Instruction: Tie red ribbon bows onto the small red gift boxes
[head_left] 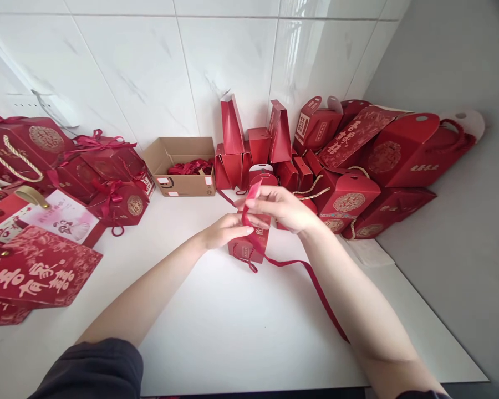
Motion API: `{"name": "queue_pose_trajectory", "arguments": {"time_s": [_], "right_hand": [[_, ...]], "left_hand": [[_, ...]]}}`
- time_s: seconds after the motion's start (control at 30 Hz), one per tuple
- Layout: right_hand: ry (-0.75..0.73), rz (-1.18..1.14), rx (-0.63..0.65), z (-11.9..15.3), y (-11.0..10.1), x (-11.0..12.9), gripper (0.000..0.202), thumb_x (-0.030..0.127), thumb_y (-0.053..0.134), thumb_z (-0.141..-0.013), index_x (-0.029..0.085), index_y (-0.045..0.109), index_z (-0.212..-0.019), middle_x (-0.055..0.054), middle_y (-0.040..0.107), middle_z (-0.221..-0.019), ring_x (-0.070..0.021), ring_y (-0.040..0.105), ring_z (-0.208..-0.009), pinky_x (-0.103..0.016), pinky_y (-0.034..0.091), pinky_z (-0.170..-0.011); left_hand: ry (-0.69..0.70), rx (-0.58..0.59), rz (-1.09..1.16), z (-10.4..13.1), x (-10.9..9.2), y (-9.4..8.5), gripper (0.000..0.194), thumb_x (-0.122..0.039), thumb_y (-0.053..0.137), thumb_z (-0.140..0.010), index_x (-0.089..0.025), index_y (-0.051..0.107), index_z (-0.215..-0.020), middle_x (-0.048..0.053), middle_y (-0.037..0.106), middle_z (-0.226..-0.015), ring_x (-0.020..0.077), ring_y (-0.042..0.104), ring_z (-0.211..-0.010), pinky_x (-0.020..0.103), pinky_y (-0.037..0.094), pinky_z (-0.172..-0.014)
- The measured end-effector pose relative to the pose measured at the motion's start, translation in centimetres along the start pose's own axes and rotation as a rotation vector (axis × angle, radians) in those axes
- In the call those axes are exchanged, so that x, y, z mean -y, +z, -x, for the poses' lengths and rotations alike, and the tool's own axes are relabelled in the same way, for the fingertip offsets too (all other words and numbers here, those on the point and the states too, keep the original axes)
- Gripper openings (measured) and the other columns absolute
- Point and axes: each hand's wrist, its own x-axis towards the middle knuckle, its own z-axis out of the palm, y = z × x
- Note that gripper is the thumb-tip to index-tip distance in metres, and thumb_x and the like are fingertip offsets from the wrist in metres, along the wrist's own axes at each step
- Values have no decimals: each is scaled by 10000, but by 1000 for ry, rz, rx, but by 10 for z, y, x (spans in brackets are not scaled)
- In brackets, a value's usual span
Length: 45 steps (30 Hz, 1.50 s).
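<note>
- right hand [285,208] is pinching the red ribbon [253,191] between its fingers, probably for control
- left hand [222,233] is crowding the small red gift box [234,245], maybe steadying it; can't tell if its fingers are gripping
- gift box is sitting on the bench [208,321], right of and nearer than the cardboard carton [187,185], handy for both hands tbh

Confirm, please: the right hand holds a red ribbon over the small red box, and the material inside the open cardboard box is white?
Not quite: the head view shows red material inside the open cardboard box. The right hand does hold a red ribbon over the small red box.
</note>
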Motion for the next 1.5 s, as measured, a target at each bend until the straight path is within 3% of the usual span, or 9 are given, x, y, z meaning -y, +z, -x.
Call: {"name": "queue_pose_trajectory", "arguments": {"time_s": [0.1,0.17,0.27,0.4,0.57,0.8,1.03,1.27,1.5], "right_hand": [[-59,-90,-121,17,-10,28,194,338,748,-802,208,612,-852,-1,668,-826,-125,617,-707,-284,528,-705],[-93,-47,-201,32,-19,47,187,357,728,-822,227,605,-876,26,613,-722,-101,539,-574,-274,501,-618],[-68,90,-240,48,-28,63,288,361,724,-831,267,596,-1070,57,513,-592,-98,430,-474,-265,423,-502],[154,244,-133,43,-30,52,440,358,684,-863,249,513,-1254,43,525,-642,-106,455,-510,-251,395,-486],[358,416,54,28,-28,34,529,289,586,-916,214,407,-1408,40,557,-661,-117,490,-587,-239,415,-550],[414,467,193,38,-39,44,797,236,577,-898,187,157,-1573,15,640,-665,-129,530,-570,-239,448,-549],[420,431,212,32,-37,33,769,227,551,-915,174,153,-1571,11,659,-675,-131,557,-593,-239,463,-566],[415,400,137,22,-33,19,705,206,557,-919,146,227,-1539,-20,693,-734,-144,625,-651,-250,486,-593],[385,313,183,21,-28,18,614,214,506,-962,181,250,-1519,-22,716,-784,-167,678,-727,-307,526,-689]], "left_hand": [[10,-47,-9,-1,5,-3,374,-124,556,-799,-162,694,-1145,125,641,-1324,309,553,-1286,482,406,-1104],[33,-112,-28,-3,7,-4,410,-68,554,-741,-168,688,-1115,127,600,-1372,307,531,-1310,492,404,-1103],[52,-173,-75,-3,5,-5,430,-46,539,-724,-181,652,-1117,126,566,-1394,285,527,-1314,488,411,-1099],[88,-272,-198,-1,-3,-7,411,-99,558,-790,-214,580,-1185,90,589,-1336,229,516,-1315,466,334,-1164],[61,-357,-438,2,-10,-8,138,-194,551,-856,-180,640,-961,98,579,-1278,239,536,-1250,452,377,-1117],[40,-342,-527,2,-16,-2,168,-281,548,-900,-191,687,-928,80,603,-1250,232,566,-1175,424,405,-1055],[32,-329,-574,1,-12,0,205,-324,553,-907,-198,702,-970,81,611,-1244,238,585,-1149,434,421,-1056],[34,-327,-571,-1,-6,4,298,-377,521,-938,-223,703,-1116,93,598,-1281,242,574,-1185,414,425,-1055],[48,-322,-535,-2,-7,11,269,-379,519,-933,-188,703,-888,89,617,-1215,233,593,-1129,387,440,-1008]]}}
